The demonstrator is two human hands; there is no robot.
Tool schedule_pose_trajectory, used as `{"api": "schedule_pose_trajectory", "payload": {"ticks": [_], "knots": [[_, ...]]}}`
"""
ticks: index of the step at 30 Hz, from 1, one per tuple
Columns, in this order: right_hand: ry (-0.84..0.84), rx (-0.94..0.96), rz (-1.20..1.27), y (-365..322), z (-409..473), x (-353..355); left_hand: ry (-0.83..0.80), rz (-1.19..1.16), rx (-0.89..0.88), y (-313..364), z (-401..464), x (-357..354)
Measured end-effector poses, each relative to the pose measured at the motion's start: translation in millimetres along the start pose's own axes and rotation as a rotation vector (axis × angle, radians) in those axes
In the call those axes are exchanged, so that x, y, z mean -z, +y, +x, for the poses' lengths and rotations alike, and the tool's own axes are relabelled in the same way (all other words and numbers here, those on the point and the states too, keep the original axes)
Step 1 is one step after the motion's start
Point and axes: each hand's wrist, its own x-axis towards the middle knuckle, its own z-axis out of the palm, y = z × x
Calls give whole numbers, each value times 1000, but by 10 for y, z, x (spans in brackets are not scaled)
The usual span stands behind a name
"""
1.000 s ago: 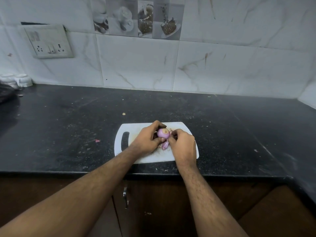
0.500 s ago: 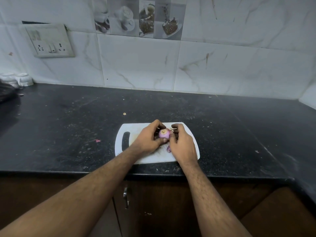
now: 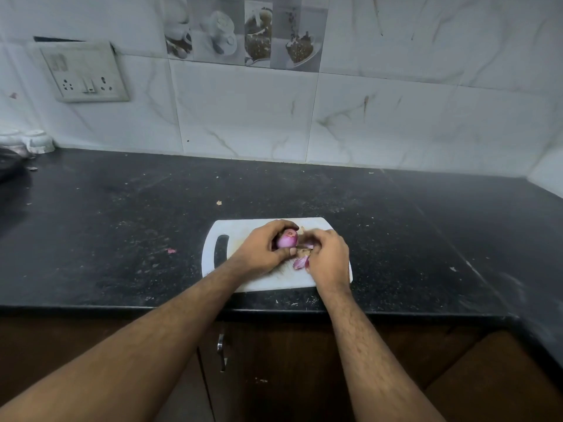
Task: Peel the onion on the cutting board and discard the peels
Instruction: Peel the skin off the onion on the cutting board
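Observation:
A small purple onion [image 3: 286, 240] is held just above the white cutting board [image 3: 231, 229], which lies near the counter's front edge. My left hand [image 3: 263, 251] wraps around the onion from the left, thumb under it. My right hand [image 3: 327, 257] sits close on the right, its fingertips pinching a strip of peel [image 3: 304, 247] at the onion's side. A loose purple peel piece [image 3: 301, 262] lies on the board between my hands. The onion's far side is hidden by my fingers.
The black counter [image 3: 122, 226] carries small scraps, among them a pink bit [image 3: 171, 250] left of the board. White cups [image 3: 36, 141] stand at the far left by the tiled wall. A cabinet handle [image 3: 221, 351] is below the counter edge.
The onion has turned in my left hand. My right hand has shifted a little to the right, drawing peel off the onion. A peel piece now lies on the board.

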Motion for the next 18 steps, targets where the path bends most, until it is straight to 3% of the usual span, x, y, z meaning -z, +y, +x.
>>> {"api": "schedule_pose_trajectory", "payload": {"ticks": [4, 14, 18], "knots": [[106, -54, 8, 21, 18, -40, 4, -61, 44, -6, 2, 8], [41, 71, 94, -7, -16, 7, 49, -56, 9, -39, 15, -6], [8, 39, 109, 27, 4, -30, 45, -1, -21, -22, 16, -7]]}}
